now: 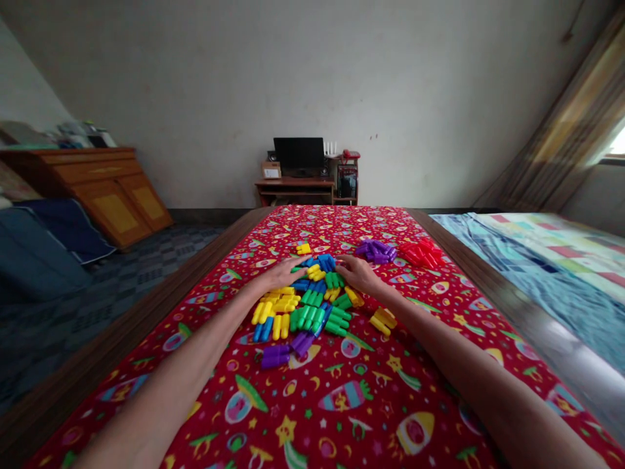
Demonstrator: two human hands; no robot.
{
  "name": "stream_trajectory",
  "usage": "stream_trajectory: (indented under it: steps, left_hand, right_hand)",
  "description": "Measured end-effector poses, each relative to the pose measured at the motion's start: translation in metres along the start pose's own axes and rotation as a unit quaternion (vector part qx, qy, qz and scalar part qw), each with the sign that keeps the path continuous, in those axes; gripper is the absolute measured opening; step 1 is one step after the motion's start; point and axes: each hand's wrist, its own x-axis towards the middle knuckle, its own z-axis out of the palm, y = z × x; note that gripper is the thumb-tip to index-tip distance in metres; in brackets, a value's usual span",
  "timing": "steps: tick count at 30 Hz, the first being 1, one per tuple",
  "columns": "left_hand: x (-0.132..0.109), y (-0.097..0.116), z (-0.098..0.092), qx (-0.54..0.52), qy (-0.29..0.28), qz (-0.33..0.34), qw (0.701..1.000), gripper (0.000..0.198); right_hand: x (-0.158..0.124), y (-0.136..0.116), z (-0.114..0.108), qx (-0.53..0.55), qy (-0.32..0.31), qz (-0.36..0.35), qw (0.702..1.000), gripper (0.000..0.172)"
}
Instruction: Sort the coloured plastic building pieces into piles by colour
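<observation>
A mixed pile of bullet-shaped plastic building blocks lies on the red patterned cloth point(342, 397). It holds green blocks point(312, 318), yellow blocks point(280, 303) and blue blocks point(326, 262). My left hand point(283, 273) rests over the pile's far left edge, its fingers stretched toward the middle. At the far right edge is my right hand point(359, 272), fingers reaching inward beside the blue blocks; its fingertips are partly hidden. Neither hand visibly grips a block. Two purple blocks point(276, 356) lie at the pile's near side. One yellow block point(383, 321) sits apart, under my right forearm's inner side.
Beyond my right hand lie a purple heap point(375, 251) and a red heap point(422, 253) of blocks. A lone yellow block point(303, 249) lies past the pile. Farther off stand a desk with a monitor point(299, 155), a wooden cabinet point(107, 195) and a bed point(537, 273).
</observation>
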Motion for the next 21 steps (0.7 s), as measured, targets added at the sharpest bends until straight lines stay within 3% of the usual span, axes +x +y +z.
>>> stream_trajectory:
  steps: [3,7,12,16,21]
  left_hand:
    - [0.006,0.010,0.003,-0.001,-0.065,0.051,0.997,0.056]
    - [0.004,0.016,0.004,-0.022,-0.078,0.071,0.994,0.048]
    - [0.005,0.015,0.008,-0.080,-0.016,0.037,0.996,0.047]
    - [0.007,0.008,0.010,-0.147,0.059,-0.013,0.987,0.062]
    - [0.005,-0.004,0.012,-0.227,0.101,-0.076,0.966,0.075]
  right_hand:
    - [0.002,-0.003,0.001,-0.038,-0.001,-0.009,0.999,0.042]
    - [0.009,-0.006,0.002,-0.041,-0.008,0.010,0.999,0.033]
    - [0.009,-0.007,0.002,-0.012,0.019,0.022,1.000,0.023]
    - [0.008,-0.003,-0.007,0.000,0.058,0.029,0.998,0.022]
    - [0.002,0.017,-0.051,-0.015,0.077,0.063,0.995,0.028]
